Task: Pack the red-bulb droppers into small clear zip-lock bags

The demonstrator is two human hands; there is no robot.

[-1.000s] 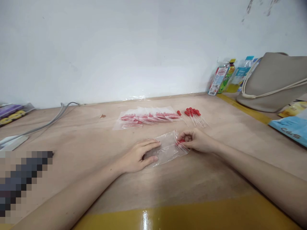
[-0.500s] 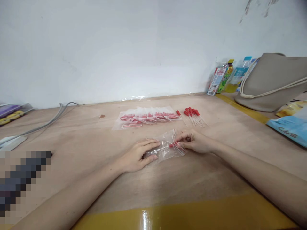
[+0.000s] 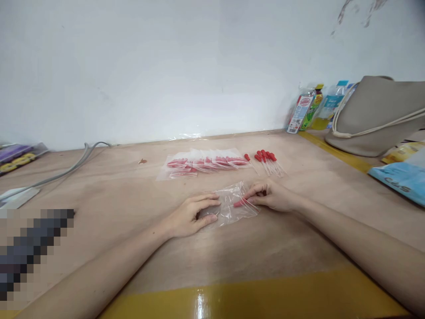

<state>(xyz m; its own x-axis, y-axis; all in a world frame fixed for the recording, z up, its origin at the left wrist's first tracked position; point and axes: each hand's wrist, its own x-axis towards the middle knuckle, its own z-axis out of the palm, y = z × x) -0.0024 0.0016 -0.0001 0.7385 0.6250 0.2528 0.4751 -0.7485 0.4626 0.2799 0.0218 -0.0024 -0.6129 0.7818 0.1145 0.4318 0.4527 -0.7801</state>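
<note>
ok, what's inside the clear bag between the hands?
Inside the clear bag: at least one red bulb, near the end by the right hand. The left hand covers part of the other end; anything under it is hidden.

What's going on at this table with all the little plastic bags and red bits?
A person is working bare-handed with a clear zip bag lying on the table. The left hand rests across one end of it, while the right hand pinches at a red bulb by the zip end. Farther back lies an overlapping row of bags with red pieces inside, and to its right some loose red-topped droppers, one slightly apart.
</note>
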